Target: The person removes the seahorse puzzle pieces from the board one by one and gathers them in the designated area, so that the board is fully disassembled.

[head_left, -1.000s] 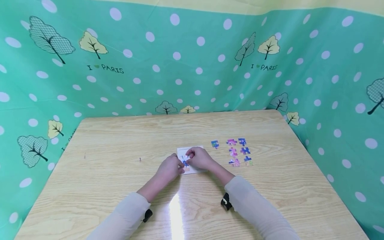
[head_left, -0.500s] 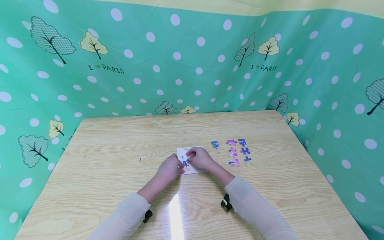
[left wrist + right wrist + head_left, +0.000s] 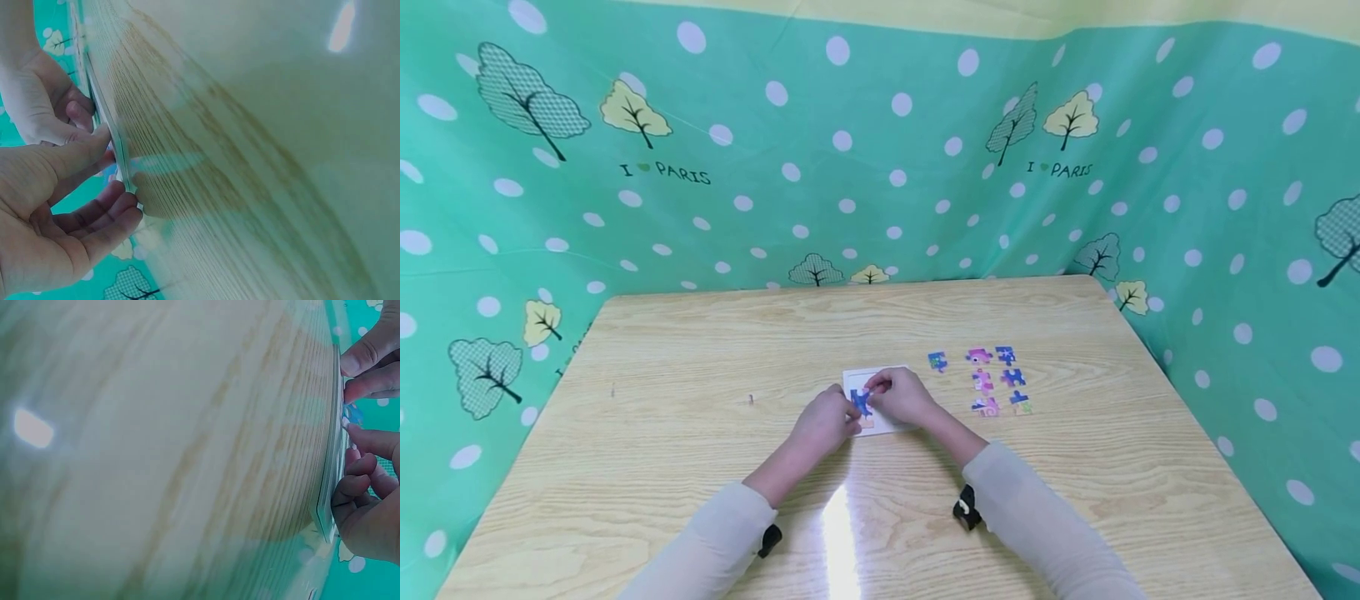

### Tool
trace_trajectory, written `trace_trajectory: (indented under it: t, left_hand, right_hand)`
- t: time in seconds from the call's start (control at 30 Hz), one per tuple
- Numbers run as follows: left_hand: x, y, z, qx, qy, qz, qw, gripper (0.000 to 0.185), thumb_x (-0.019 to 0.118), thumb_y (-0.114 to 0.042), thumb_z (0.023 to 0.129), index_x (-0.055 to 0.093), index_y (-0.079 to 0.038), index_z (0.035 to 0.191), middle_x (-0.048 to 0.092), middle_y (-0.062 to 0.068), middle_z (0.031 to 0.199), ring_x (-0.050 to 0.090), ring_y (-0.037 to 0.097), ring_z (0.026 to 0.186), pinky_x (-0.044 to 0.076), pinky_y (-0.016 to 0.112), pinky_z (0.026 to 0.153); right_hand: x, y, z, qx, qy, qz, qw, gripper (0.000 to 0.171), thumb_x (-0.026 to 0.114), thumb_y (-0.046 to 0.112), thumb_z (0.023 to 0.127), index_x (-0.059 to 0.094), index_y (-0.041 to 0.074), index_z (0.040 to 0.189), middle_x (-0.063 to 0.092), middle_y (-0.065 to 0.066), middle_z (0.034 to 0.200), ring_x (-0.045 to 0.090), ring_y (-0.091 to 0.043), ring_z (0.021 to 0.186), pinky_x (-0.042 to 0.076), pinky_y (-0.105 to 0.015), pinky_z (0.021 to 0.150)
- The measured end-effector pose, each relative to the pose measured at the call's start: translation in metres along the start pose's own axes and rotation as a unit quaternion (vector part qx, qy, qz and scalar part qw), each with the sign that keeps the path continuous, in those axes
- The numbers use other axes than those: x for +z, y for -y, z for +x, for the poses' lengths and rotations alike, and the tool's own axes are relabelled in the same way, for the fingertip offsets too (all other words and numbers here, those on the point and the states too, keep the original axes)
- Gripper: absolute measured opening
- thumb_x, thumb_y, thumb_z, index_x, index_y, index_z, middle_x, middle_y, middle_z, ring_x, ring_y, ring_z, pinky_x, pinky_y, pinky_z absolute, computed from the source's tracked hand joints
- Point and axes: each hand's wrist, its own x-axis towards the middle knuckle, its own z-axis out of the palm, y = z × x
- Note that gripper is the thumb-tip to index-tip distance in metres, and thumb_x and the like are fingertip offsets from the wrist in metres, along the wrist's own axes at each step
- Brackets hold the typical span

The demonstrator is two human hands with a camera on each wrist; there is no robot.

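Note:
A white puzzle board [image 3: 886,427] lies on the table in front of me, with a blue jigsaw piece [image 3: 859,401] at its left side and a peach-coloured patch [image 3: 867,423] below that. My left hand [image 3: 825,419] holds the board's left edge, its fingertips beside the blue piece. From the right, my right hand [image 3: 901,395] reaches over the board and pinches the blue piece between thumb and finger. In the right wrist view, a bit of the blue piece [image 3: 354,414] shows between the two hands' fingertips. The right hand covers much of the board.
Right of the board lie several loose jigsaw pieces, among them a blue-green one [image 3: 937,361], a pink one [image 3: 982,381] and a purple one [image 3: 1013,377]. A tiny dark speck [image 3: 750,399] sits on the wooden table [image 3: 700,358]. A green dotted curtain [image 3: 865,200] hangs behind.
The blue piece shifts slightly under the fingertips, and more of its blue face shows where white outlines were visible before. Both hands stay almost in place.

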Motion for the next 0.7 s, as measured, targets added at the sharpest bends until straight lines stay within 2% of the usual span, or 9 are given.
trace_trajectory:
  t: [0.7]
  left_hand:
    - [-0.0006, 0.0019, -0.0010, -0.004, -0.002, -0.007, 1.0000, 0.016, 0.072, -0.017, 0.070, 0.072, -0.009, 0.084, 0.053, 0.002, 0.080, 0.048, 0.012, 0.068, 0.045, 0.024, 0.062]
  right_hand:
    - [0.0009, -0.0063, -0.0032, -0.023, -0.009, 0.011, 1.000, 0.009, 0.065, 0.009, 0.075, 0.066, 0.014, 0.083, 0.060, 0.000, 0.074, 0.052, -0.010, 0.068, 0.043, -0.022, 0.064]
